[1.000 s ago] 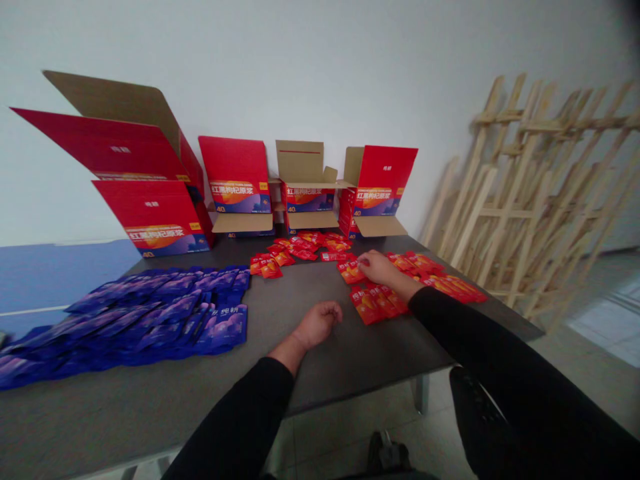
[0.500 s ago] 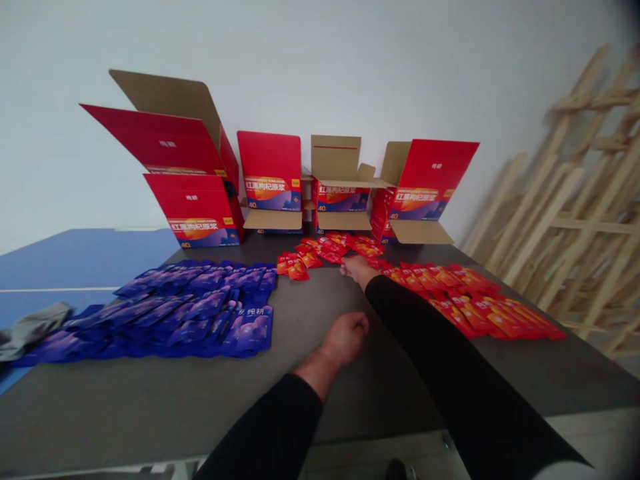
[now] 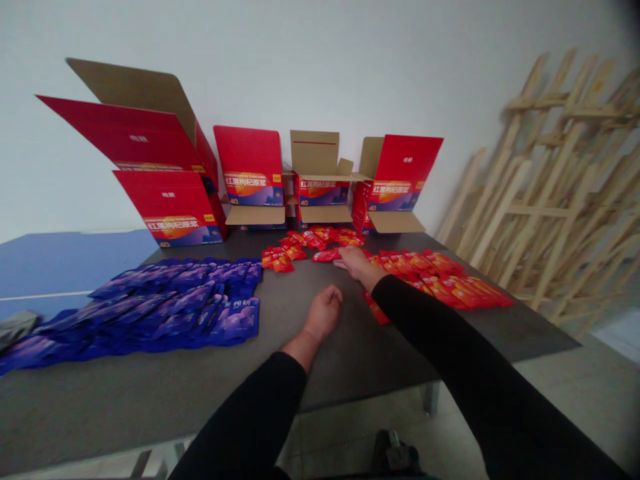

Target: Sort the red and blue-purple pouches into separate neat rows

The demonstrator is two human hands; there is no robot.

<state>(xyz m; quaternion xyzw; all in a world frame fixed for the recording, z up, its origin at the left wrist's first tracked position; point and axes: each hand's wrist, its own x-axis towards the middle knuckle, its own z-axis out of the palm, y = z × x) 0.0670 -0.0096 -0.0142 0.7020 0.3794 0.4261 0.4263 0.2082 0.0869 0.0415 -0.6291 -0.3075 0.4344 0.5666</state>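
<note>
Along the dark bench [image 3: 360,360], the right hand [image 3: 356,264] lies open, palm down, fingertips just beside red sachets [image 3: 440,280]; whether it grips one is hidden. The left hand [image 3: 324,313] stays loosely curled as 0.5 seconds earlier, holding nothing visible, near blue-purple sachets [image 3: 175,313].

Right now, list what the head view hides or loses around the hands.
Left hand: its curled fingers hide anything inside it, head view.
Right hand: its back hides whatever lies beneath it, head view.
Blue sachets: the left edge of the head view cuts off the pile.
Red sachets: their print is too small to read, head view.
Red cartons: flaps and walls hide their insides, head view.
</note>
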